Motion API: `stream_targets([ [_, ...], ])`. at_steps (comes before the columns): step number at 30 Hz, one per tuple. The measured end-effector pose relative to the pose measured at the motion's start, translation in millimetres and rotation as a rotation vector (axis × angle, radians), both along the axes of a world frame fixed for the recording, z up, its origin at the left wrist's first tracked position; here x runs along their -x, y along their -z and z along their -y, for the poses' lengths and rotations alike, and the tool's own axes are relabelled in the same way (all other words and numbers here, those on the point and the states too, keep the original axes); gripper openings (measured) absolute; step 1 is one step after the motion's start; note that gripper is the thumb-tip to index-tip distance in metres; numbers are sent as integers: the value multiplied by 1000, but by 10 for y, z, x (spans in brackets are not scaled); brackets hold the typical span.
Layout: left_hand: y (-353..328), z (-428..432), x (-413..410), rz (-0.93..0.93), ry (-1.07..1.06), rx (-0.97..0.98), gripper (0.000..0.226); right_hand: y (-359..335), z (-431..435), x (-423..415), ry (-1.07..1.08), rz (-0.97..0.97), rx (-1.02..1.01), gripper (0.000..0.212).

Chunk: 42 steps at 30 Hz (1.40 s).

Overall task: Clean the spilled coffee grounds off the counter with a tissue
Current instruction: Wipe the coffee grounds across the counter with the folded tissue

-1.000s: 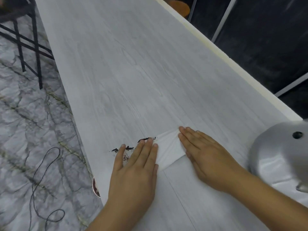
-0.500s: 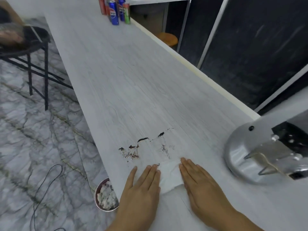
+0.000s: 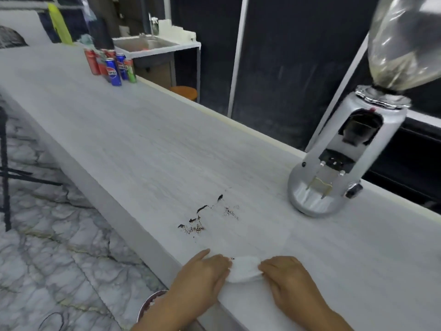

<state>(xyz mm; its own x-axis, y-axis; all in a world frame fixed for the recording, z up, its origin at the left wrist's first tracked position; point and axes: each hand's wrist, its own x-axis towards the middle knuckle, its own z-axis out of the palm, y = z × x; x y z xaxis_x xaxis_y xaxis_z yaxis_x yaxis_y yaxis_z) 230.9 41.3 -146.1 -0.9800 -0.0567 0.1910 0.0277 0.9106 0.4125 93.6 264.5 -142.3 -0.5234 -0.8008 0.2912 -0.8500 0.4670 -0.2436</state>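
**Fig., head view.** We hold a bunched white paper tissue on the pale wood-grain counter, betw. both hands at the near edge.

- **Left hand**: fingers approx. straight, thumb spread, laid flat on the tissue's left end. It is pressing, not pinching.
- **Right hand**: fingers bend at the tissue's right end. We cannot tell if it pinches or presses.
- **Dark spilled coffee grounds**: beyond the grip, apart from the tissue. We judge the two-hand hold widens the wiping front.
- **Silver coffee grinder w/ clear hopper**: beyond-right of the grip, well apart.
- **Round metal bowl**: below the left wrist, prob. to catch sweepings.
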Motion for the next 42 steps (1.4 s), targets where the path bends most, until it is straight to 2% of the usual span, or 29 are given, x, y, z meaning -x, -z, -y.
stream_targets([
  [2, -146, 224, -39, 50, 52, -77, 36, -139, 152, -213, 59, 106, 44, 29],
  [4, -267, 464, -107, 102, 98, -148, 37, -291, 295, -458, 155, 233, 141, 24],
  [10, -596, 1064, -60, 158, 169, -477, 16, -682, 752, -944, 509, 506, 416, 30],
  [14, -739, 1284, 296, 238, 138, -600, 17, -729, 950, -785, 594, 719, 581, 36],
  [18, -820, 1479, 803, 270, 92, -619, 18, -744, 1149, -245, 639, 804, 677, 35],
  [24, -798, 1811, 1584, 300, 53, -612, 21, -778, 1491, 645, 620, 796, 647, 23],
  [29, -752, 1995, 2266, 301, 69, -616, 22, -663, 1661, 1285, 695, 765, 587, 26],
  [35, -418, 2125, 3225, 252, 210, -471, 20, -416, 1844, 1943, 840, 595, 423, 21],
  [38, -156, 2136, 3579, 232, 283, -352, 19, -255, 1882, 2142, 823, 441, 300, 22],
  [42, 53, 2163, 3771, 61, 278, -167, 21, -82, 1859, 2246, 781, 299, 168, 21],
])
